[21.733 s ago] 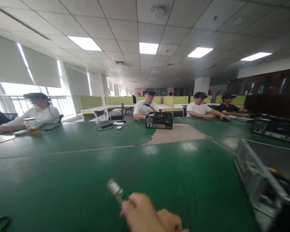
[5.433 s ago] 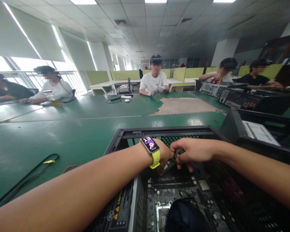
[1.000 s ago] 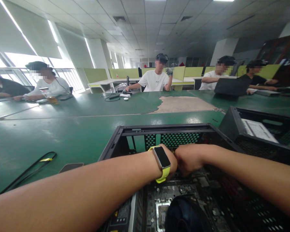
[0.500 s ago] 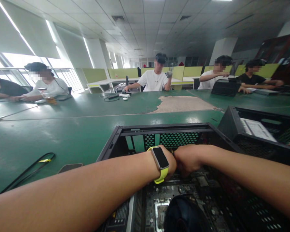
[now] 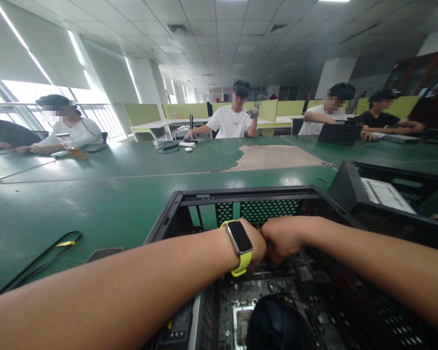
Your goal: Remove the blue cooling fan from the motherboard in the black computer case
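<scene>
Both of my hands reach into a black computer case (image 5: pixel 241 193) that lies open on its side. My left hand (image 5: pixel 256 243), below a watch with a lime-green strap (image 5: pixel 241 238), points down into the case, its fingers hidden from sight. Against it my right hand (image 5: pixel 282 239) is closed, fingers curled; whatever they grip is concealed. Under the hands lies a motherboard (image 5: pixel 263 287), with a square metal CPU socket (image 5: pixel 241 318) in its lower part. A dark rounded object (image 5: pixel 277 323) covers some of the board.
A second open computer case (image 5: pixel 350 189) stands at the right. On the green table (image 5: pixel 95 199) at the left lie a black cable (image 5: pixel 40 262) and a flat dark object (image 5: pixel 104 253). Several people sit across the table, one near a black box (image 5: pixel 339 133).
My hands stay together in nearly the same spot inside the case. Across the table at the right, a person's raised arm has come down and the black box there has tilted lower.
</scene>
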The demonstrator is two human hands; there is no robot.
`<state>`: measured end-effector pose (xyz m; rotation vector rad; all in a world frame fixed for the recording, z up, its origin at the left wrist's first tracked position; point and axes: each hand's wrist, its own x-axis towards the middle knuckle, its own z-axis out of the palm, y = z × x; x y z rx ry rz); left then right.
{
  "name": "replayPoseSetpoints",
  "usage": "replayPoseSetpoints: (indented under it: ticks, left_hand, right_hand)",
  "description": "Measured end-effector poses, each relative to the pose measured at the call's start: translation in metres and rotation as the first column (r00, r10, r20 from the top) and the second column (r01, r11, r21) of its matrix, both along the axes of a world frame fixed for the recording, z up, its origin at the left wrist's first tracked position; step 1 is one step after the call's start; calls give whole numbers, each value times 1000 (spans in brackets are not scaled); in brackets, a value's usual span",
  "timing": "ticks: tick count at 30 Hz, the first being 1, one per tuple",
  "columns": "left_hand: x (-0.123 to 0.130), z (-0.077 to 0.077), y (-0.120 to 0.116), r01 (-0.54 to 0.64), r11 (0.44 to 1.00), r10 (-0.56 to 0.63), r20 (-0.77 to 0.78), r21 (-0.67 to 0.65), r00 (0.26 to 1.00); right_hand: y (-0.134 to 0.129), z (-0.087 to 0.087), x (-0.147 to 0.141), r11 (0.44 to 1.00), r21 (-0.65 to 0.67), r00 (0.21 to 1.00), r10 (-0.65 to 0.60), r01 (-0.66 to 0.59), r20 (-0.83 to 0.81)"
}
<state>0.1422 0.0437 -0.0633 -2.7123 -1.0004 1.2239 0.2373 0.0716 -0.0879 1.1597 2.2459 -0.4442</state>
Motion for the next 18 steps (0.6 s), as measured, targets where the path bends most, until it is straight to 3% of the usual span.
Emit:
replayPoseSetpoints:
  ticks: [5,9,14,16,18]
  left_hand:
    - [-5,13,4,53,998,-51,35,-43,998]
    - [-24,35,9,122,991,-101,290,-56,952]
    - [-73,66,-7,115,983,19,697,-145,716]
    - [-95,74,-27,116,976,68,766,-184,639]
    - [-113,78,-55,129,977,55,788,-168,613]
  right_hand:
    - [3,2,9,997,74,988,29,-18,-154]
    - [-16,29,12,990,139,977,19,11,-210]
    - [-85,73,24,976,214,932,40,41,-361]
    - [-121,73,32,962,264,895,50,77,-443]
    - [-153,56,41,910,411,848,183,44,-497]
